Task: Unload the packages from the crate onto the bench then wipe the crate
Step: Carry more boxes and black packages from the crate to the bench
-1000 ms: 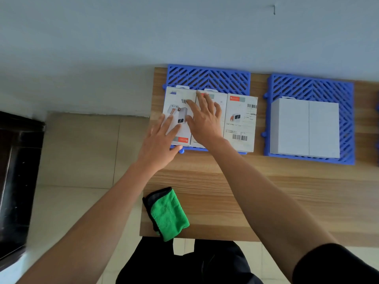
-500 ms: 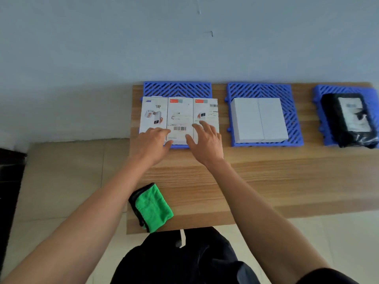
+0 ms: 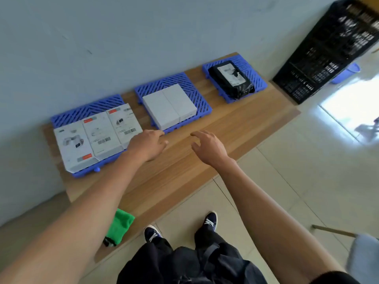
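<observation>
Head view: both the left hand [image 3: 148, 144] and right hand [image 3: 207, 147] hover loosely spread, holding nothing, over the wooden bench [image 3: 205, 140]; packages look unloaded, so next comes fetching the green cloth [image 3: 120, 226] at seven o'clock to wipe the black lattice plastic crate [image 3: 328, 48] at two o'clock.

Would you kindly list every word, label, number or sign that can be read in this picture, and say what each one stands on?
No text can be read here.
Three white printed boxes: barcodes, red tags and product pictures show, but the lettering is too blurred.
Black wrapped parcel: its white label is blurred.
Two plain white boxes: no print visible.
Black crate: pale marks, motion-blurred, unreadable.
</observation>
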Tool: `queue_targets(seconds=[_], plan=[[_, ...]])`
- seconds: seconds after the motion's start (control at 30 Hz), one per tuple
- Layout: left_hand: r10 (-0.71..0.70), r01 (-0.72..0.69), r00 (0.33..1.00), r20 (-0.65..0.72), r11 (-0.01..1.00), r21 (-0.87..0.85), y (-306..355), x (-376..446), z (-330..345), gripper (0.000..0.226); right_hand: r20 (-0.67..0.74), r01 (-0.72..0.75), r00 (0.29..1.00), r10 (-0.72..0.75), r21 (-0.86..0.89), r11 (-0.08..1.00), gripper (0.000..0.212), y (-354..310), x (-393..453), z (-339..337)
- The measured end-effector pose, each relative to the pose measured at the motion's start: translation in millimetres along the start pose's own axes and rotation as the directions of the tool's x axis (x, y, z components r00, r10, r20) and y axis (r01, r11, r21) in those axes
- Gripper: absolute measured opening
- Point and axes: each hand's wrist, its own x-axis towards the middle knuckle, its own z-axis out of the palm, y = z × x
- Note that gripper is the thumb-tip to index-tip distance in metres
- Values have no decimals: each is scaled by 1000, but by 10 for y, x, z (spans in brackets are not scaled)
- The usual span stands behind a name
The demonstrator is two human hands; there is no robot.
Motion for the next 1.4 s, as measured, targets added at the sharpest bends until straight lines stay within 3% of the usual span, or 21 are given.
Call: queue_targets(seconds=[0.3, 0.6, 0.9, 1.4], plan=[[327, -348, 933, 150, 925, 153, 2546, 641, 368, 53, -153, -283, 943, 296, 103, 954, 40, 1921, -816, -1174], [490, -537, 836, 246, 821, 193, 4909, 801, 1044, 48, -220, -493, 824, 523, 179, 852, 39, 4153, -1715, -2106], [536, -595, 793, 289, 784, 179, 6126, 1331, 1384, 52, -239, -526, 781, 578, 248, 813, 36, 5156, -1622, -2523], [655, -700, 706, 269, 704, 123, 8066, 3386, 1480, 53, -295, -600, 689, 662, 282, 749, 34, 6744, -466, -3804]])
